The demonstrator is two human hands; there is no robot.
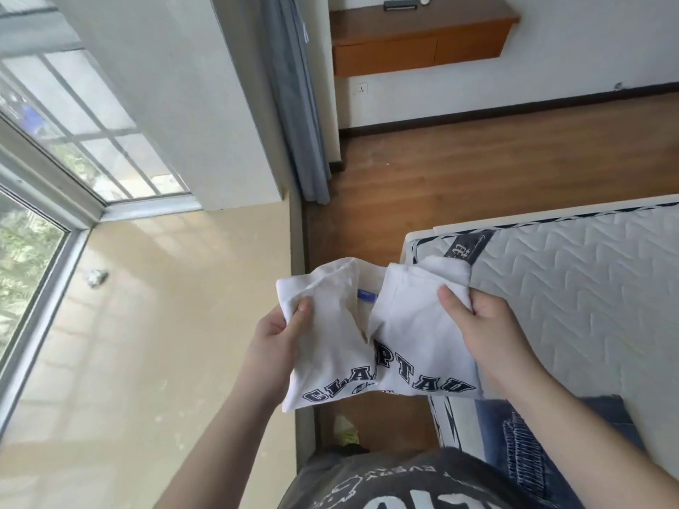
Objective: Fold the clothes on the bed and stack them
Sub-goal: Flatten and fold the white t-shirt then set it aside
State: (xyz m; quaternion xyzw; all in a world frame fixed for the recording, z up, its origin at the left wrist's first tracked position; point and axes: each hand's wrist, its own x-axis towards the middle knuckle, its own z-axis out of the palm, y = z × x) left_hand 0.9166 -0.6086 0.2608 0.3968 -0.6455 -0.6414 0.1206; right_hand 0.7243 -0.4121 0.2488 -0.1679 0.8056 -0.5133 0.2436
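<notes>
- Nearest us, our dark printed shirt (385, 483) fills the bottom edge.
- Our left hand (279, 337) pinches the left shoulder of a white T-shirt (400, 325), thumb on top.
- Our right hand (481, 325) grasps its right shoulder the same way.
- We hold the T-shirt in the air, over the near left corner of the mattress (573, 288) and the wooden floor (496, 170).
- Jeans (532, 442) lie on the mattress, near right.

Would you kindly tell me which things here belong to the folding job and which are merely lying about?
Job: white lettered shirt, held by left hand and right hand; blue denim garment; white quilted mattress.
Lying about: crumpled grey scrap; orange wall shelf; grey curtain.
</notes>
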